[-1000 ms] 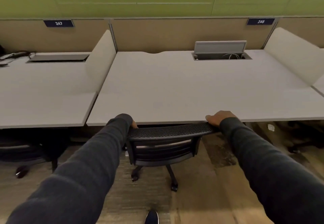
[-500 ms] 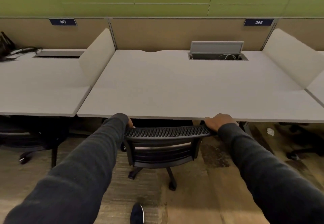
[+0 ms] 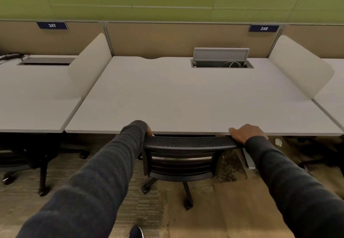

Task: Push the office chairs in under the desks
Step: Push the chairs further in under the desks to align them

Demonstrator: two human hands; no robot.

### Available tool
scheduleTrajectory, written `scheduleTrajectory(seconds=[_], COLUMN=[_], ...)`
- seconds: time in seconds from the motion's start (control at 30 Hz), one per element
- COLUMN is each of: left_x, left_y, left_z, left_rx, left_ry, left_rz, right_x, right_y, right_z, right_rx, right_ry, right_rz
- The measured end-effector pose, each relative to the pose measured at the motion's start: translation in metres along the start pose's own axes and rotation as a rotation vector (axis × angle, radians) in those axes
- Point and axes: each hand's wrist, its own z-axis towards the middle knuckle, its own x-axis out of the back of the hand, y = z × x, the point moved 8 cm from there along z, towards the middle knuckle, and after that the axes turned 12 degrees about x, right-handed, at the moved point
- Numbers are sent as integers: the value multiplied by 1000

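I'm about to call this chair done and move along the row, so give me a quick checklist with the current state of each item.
1. Both hands on the chair: ok. The left hand and right hand each hold an end of the chair's mesh top rail.
2. Chair centred on its desk: ok. It sits at the desk marked by the 248 sign.
3. Backrest reaches the desk edge: ok. The rail sits right below it.
4. Seat fully under: cannot tell, hidden by the desktop.
5. Casters free: ok for the two rear ones on open floor; the front ones are hidden.
6. Neighbouring chair at the 247 desk: ok, mostly tucked under.
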Motion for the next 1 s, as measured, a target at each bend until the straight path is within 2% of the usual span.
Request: scheduleTrajectory(seconds=[0.23,0.53,0.77,0.83,0.93,1.0], left_x=[18,33,35,35,27,25], left_y=[30,45,36,25,-2,-18], left_z=[6,20,10,8,11,16], left_rx=[-38,-12,-89,-106,-101,-113], left_ry=[2,97,62,97,86,108], left_rz=[-43,-72,-315,-393,-663,-759], right_x=[18,18,18,24,34,36], right_y=[10,19,23,20,9,-7], right_z=[27,41,41,38,28,18], right_rx=[-25,-34,-39,-21,5,30], right_ry=[16,21,85,158,290,346], right_rz=[-2,-38,-15,-50,-146,-208])
